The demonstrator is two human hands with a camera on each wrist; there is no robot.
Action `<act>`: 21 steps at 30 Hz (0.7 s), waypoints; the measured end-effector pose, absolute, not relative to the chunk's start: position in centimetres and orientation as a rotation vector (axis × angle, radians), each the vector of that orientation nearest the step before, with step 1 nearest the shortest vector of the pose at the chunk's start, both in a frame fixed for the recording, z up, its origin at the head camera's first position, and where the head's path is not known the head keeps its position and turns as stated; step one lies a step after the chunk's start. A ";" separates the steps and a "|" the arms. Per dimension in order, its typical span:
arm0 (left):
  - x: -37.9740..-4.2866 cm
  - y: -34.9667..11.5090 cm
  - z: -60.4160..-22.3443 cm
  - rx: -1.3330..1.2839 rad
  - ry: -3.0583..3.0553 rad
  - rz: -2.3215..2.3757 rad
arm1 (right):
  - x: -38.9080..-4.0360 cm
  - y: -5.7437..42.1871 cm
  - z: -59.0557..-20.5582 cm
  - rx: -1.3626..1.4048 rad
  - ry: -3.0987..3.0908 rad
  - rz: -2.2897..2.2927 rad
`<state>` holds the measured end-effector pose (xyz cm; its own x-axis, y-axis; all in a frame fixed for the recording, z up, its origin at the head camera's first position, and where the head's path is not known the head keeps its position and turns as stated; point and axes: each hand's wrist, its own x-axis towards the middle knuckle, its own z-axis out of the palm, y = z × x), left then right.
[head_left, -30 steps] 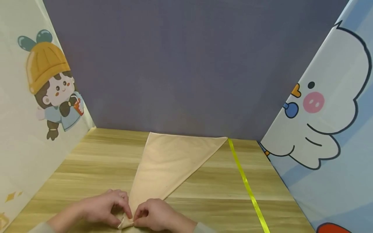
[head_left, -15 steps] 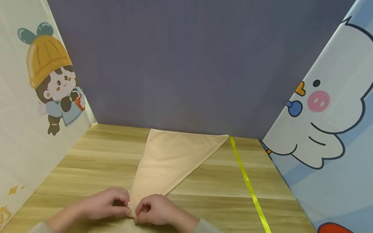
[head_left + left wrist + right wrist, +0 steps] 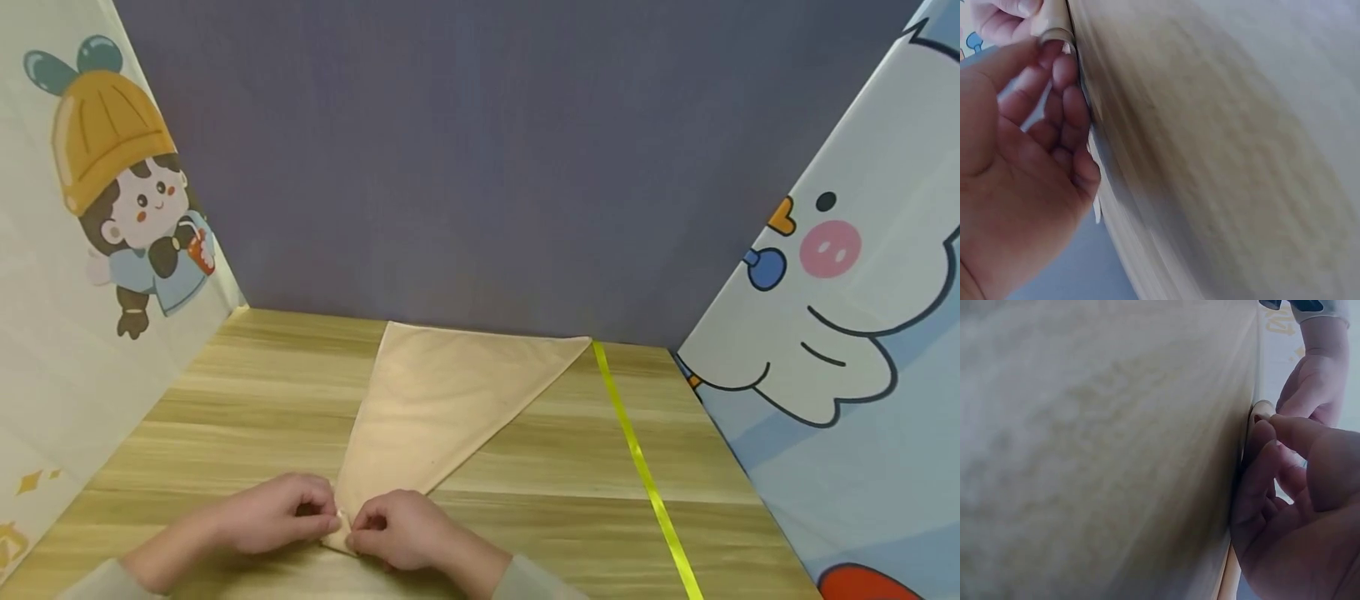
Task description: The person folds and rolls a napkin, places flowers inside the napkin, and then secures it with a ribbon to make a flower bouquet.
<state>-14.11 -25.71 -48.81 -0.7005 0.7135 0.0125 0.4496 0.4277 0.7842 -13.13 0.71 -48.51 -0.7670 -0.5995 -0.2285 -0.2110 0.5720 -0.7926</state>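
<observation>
A beige triangular cloth (image 3: 442, 400) lies flat on the wooden table, its wide edge at the back and its narrow end toward me. That narrow end is turned over into a small roll, seen end-on as a curled layer of fabric (image 3: 1055, 25) in the left wrist view. My left hand (image 3: 281, 512) pinches the roll's left side between thumb and fingers. On the other side, my right hand (image 3: 408, 529) pinches it close by, knuckles over the cloth. In the right wrist view, the thumb and index finger meet at the curled edge (image 3: 1262, 407). Fingers partly hide the roll.
A yellow ribbon (image 3: 637, 458) runs front to back on the table (image 3: 225, 433), right of the cloth. A grey panel (image 3: 480, 167) rises behind. Cartoon-printed walls stand left (image 3: 45, 250) and right (image 3: 885, 333).
The cloth's near end has gone from a crumpled fold to a narrower roll, slightly farther from me. Both hands moved forward with it; the head view also shifted a little.
</observation>
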 end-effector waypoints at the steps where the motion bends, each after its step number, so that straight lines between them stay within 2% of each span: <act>1: -14.1 -25.6 -48.7 0.972 2.377 1.140 | -13.2 0.7 -48.5 -0.645 2.329 -1.088; 5: -14.1 -25.0 -48.4 0.877 2.443 1.103 | -13.4 0.8 -48.6 -0.630 2.300 -1.146; 12: -14.4 -24.7 -48.8 0.877 2.482 1.115 | -13.7 1.2 -48.6 -0.698 2.198 -1.181; 21: -14.9 -25.4 -49.4 1.211 2.381 1.192 | -13.4 1.0 -48.6 -0.660 2.204 -1.148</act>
<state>-14.87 -25.37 -49.42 -0.6378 0.7537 0.1587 0.5787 0.3330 0.7444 -13.41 0.97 -48.58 -0.7202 -0.6463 -0.2521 -0.1640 0.5117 -0.8433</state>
